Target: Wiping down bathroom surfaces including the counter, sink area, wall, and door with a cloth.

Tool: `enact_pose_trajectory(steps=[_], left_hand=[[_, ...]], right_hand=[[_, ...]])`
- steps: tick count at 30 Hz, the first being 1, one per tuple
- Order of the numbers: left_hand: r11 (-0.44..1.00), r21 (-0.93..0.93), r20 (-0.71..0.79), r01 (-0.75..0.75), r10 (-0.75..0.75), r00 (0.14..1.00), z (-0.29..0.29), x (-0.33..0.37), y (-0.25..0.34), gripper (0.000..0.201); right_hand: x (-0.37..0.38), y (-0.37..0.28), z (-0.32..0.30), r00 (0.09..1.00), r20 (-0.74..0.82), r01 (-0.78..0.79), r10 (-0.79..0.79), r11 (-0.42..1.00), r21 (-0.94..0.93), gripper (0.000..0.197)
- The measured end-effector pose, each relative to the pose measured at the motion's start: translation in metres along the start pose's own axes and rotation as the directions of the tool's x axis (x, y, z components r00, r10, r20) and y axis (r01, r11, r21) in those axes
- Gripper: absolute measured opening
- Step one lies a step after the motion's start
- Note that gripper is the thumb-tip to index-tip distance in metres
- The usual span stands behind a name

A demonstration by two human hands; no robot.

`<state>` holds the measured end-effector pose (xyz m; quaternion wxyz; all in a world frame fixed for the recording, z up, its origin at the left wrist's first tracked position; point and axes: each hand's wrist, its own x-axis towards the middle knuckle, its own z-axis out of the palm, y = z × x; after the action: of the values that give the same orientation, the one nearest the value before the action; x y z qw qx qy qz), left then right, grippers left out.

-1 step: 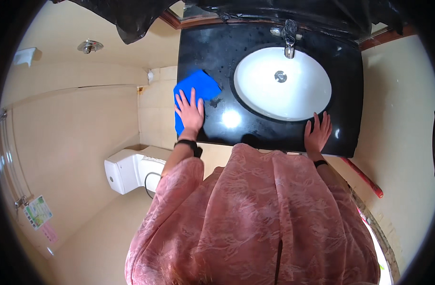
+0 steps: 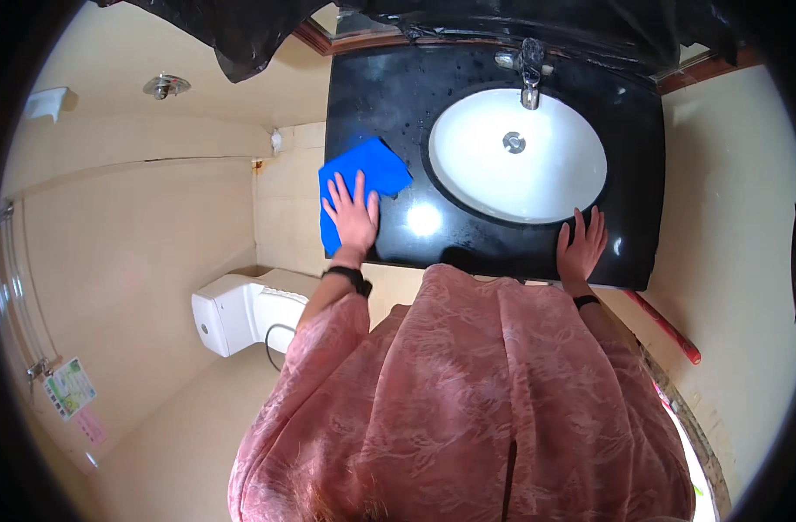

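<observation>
My left hand (image 2: 354, 217) lies spread on a blue cloth (image 2: 376, 165), pressing it flat against the black countertop (image 2: 398, 78) near its left edge. Part of the cloth hangs to the left of the hand, along the counter's edge. To the right, my right hand (image 2: 581, 248) rests open on the counter's front rim, fingertips close to the white oval sink (image 2: 468, 165). Nothing is held in that hand. Behind the basin stands a chrome faucet (image 2: 530, 78), and a metal drain (image 2: 514, 143) sits in the bowl.
A white toilet (image 2: 233, 313) stands on the left below the counter. Against the right wall leans a red stick (image 2: 663, 326). Black plastic sheeting (image 2: 241, 43) hangs along the top. Water drops dot the countertop's back left.
My left hand and the blue cloth have slid slightly toward me and to the right, over a dark wet patch. My right hand stays in place.
</observation>
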<state>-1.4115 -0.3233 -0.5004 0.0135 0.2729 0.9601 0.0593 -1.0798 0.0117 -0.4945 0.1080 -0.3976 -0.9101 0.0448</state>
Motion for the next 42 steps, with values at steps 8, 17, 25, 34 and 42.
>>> enact_pose_trajectory(steps=[8, 17, 25, 34, 42], left_hand=[[0.971, -0.011, 0.158, -0.24, 0.239, 0.958, -0.012, -0.061, 0.025, 0.065], [0.975, -0.011, 0.045, -0.224, 0.224, 0.973, 0.005, 0.116, 0.022, 0.064], [0.992, -0.012, 0.133, -0.125, 0.125, 0.983, 0.011, 0.258, 0.046, 0.069], [0.901, -0.057, 0.118, -0.429, 0.433, 0.894, -0.001, 0.104, 0.064, 0.063], [0.871, -0.037, 0.177, -0.491, 0.489, 0.854, 0.0, 0.112, 0.08, 0.061]], right_hand=[[0.002, -0.003, -0.002, 1.0, 0.026, -0.004, 0.004, 1.0, -0.003, 0.042], [-0.002, -0.001, -0.005, 0.998, 0.06, -0.035, 0.035, 0.999, 0.003, 0.041], [0.002, -0.005, -0.005, 0.998, 0.067, -0.02, 0.019, 1.0, 0.007, 0.041], [-0.002, 0.001, -0.005, 0.997, 0.071, -0.034, 0.035, 0.999, -0.008, 0.042], [-0.005, 0.001, -0.006, 0.995, 0.089, -0.053, 0.051, 0.998, 0.02, 0.041]])
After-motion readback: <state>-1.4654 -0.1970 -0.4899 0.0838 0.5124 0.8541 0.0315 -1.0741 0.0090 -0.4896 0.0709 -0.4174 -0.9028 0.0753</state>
